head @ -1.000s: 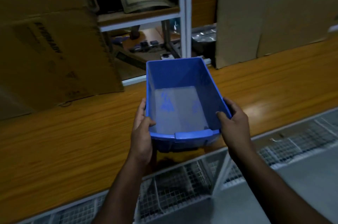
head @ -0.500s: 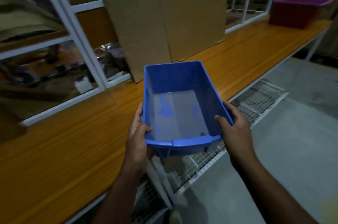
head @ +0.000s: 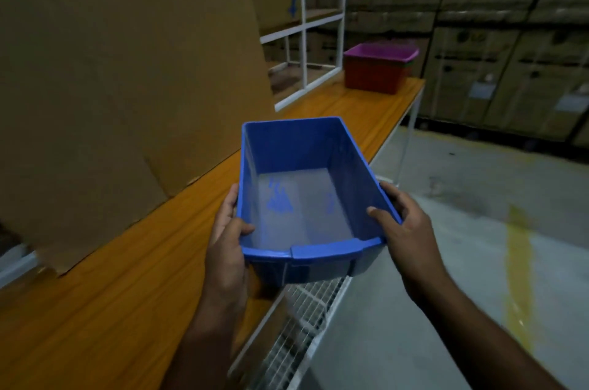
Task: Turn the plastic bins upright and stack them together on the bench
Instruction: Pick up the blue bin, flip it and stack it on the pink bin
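Note:
I hold a blue plastic bin (head: 347, 160) upright and empty in the air over the front edge of the wooden bench (head: 95, 294). My left hand (head: 228, 243) grips its left rim near the front corner, thumb inside. My right hand (head: 404, 227) grips the right rim the same way. At the far end of the bench stands a stack of upright bins (head: 376, 74), a purple one on top, nested in a red one.
A large cardboard sheet (head: 111, 96) leans at the back of the bench on the left. White shelf frames (head: 306, 32) stand behind it. A wire mesh shelf (head: 296, 319) lies below the bench edge. Stacked cartons (head: 510, 55) line the far wall, across the concrete floor.
My view has swung to the right along the bench with the blue bin still held in both hands. The stack of bins at the bench's far end now sits closer to the middle of view.

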Demonstrator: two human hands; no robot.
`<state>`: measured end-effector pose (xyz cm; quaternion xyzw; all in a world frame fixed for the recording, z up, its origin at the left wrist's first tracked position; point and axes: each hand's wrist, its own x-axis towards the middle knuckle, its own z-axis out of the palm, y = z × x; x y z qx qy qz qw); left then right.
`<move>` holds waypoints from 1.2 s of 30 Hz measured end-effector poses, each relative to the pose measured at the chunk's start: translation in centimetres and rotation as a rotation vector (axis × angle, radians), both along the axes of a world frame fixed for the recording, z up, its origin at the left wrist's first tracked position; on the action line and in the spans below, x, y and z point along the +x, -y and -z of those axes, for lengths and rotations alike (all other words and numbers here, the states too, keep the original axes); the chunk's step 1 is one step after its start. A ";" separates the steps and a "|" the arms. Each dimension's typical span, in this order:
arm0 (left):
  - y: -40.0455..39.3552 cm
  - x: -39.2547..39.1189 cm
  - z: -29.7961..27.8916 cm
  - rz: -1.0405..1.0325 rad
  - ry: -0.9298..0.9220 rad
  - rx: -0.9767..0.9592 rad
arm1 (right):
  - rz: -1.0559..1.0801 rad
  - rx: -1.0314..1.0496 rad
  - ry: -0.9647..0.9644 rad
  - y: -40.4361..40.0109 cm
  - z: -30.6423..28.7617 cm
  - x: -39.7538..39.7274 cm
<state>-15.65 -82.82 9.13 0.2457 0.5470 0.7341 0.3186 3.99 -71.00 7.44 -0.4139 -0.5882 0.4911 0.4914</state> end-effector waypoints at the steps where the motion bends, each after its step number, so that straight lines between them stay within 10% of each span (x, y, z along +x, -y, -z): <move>1: -2.4 -0.1 -0.3 0.021 0.002 0.006 | 0.018 0.011 0.003 -2.1 -0.4 0.2; 15: -33.3 4.4 -0.9 0.210 -0.078 -0.012 | 0.208 -0.018 -0.078 -30.1 -0.4 5.7; 36: -73.4 12.5 -4.6 -0.040 -0.095 0.130 | -0.065 0.067 -0.070 -75.0 -4.6 11.4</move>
